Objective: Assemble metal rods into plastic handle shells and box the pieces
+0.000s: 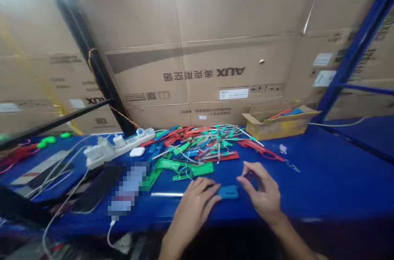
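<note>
My left hand [198,198] lies over a flat blue plastic piece [228,192] on the blue table, its fingers curled down and holding it against the surface. A thin silver metal rod [168,195] sticks out to the left from under that hand. To the right of the blue piece, my right hand [262,192] is raised slightly, thumb and fingertips pinched together; anything between them is too small to make out. Just beyond my hands lie green pistol-shaped plastic shells [192,169] and a heap of red, green and blue parts with rods and thin wires [217,145].
Behind the heap stands a small open cardboard box [277,128] holding coloured parts. A white power strip [120,147], a white earbud case [137,151] and a blurred-out phone [129,190] with a cable are at left. Large cartons [197,55] wall off the back.
</note>
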Action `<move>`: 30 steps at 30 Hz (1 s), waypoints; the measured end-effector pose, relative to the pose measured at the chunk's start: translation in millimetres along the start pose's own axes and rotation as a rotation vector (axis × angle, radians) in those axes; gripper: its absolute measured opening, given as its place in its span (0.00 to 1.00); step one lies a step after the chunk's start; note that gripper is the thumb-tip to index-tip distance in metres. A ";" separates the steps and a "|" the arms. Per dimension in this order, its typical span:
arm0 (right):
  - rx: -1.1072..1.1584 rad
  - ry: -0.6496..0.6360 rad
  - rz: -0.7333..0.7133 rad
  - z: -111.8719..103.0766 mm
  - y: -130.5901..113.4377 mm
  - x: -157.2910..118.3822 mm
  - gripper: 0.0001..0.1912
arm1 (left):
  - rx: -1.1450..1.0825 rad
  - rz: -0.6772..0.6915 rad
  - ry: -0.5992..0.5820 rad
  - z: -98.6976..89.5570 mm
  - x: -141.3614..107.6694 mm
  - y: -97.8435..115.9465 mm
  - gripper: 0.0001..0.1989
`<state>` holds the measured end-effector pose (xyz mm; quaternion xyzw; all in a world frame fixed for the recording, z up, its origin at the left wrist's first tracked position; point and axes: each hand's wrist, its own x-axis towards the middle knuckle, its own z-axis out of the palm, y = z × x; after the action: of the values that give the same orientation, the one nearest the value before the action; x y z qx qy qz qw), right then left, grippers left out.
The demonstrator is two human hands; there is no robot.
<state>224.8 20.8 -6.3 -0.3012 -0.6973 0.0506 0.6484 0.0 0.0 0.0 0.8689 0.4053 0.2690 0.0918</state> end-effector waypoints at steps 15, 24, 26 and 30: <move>0.066 -0.066 0.100 -0.6 0.9 1.2 0.24 | -0.009 -0.018 0.005 -3.0 2.3 3.1 0.15; 0.045 -0.133 0.071 -2.4 -6.4 3.7 0.23 | -0.008 -0.021 0.000 -1.9 2.2 2.6 0.15; 0.062 -0.129 0.074 -1.5 -5.9 3.9 0.24 | -0.008 -0.022 -0.006 -2.0 1.9 2.3 0.16; 0.055 -0.118 0.086 -1.8 -2.5 6.9 0.20 | -0.007 -0.023 -0.008 -2.6 1.5 2.7 0.15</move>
<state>225.7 21.6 1.1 -0.3096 -0.7190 0.1153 0.6115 1.2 -0.8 3.8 0.8649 0.4141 0.2656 0.0996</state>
